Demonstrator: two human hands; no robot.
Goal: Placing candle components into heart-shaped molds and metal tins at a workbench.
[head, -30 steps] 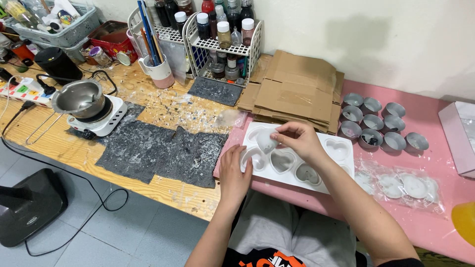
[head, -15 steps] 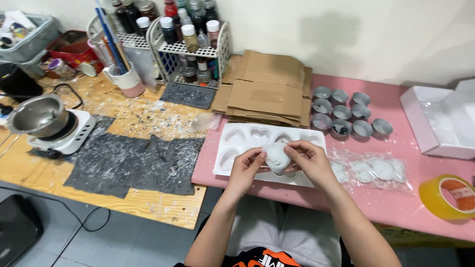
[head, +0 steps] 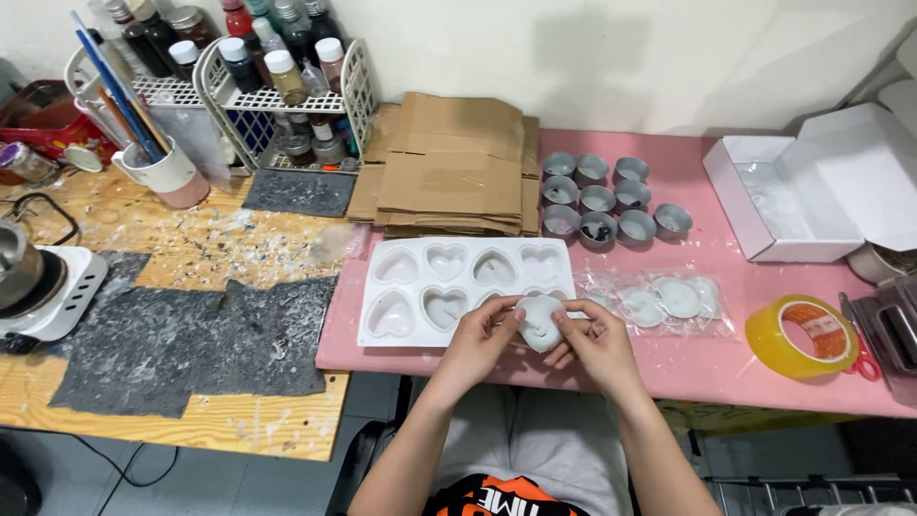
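Observation:
A small white heart-shaped wax piece (head: pixel 541 321) is pinched between both of my hands over the near edge of the pink table. My left hand (head: pixel 478 339) grips its left side and my right hand (head: pixel 597 344) grips its right side. Just beyond my fingers lies a white mould tray (head: pixel 382 282) with several heart-shaped cavities. A clear plastic bag (head: pixel 669 301) with round white wax discs lies to the right of the tray.
Several small metal cups (head: pixel 602 196) stand behind the tray beside flattened cardboard (head: pixel 449 167). An open white box (head: pixel 802 196) and a yellow tape roll (head: pixel 800 336) sit at the right. Bottle racks (head: pixel 277 86), a brush cup (head: pixel 162 172), grey wax-spattered mats (head: pixel 191 339) and a hotplate (head: pixel 43 287) are on the left.
The heart piece was lifted out of the mould by my right hand; my left hand joined it. The view swung right, bringing the box and tape into sight.

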